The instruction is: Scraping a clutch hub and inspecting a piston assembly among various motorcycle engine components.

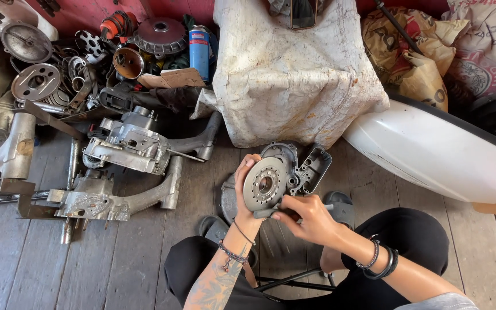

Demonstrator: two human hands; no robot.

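In the head view, a grey metal engine cover (294, 169) is held up above the plank floor (116, 264), in front of the knees of a person dressed in black. A round perforated metal disc (265, 183) is pressed flat against the near face of the cover. The left hand (247, 192) is wrapped around the left rim of the disc, with the fingers curled over its top edge and the thumb lower down. The right hand (308, 217) is closed in a pinch at the bottom edge of the disc and cover; whether something small is held between its fingertips cannot be told.

The step in hand is judged to be the seating or aligning of the disc on the cover. For the next move, a steady hold by the left hand would be called for while fine work is done at the lower edge by the right.

On the floor to the left, an engine block (127, 146) and metal arms (116, 201) are laid out. Further back, a heap of metal parts (58, 74) and a blue can (200, 51) are seen. A stained white cloth (288, 74) is draped behind the cover, and a white curved body panel (437, 155) lies to the right.
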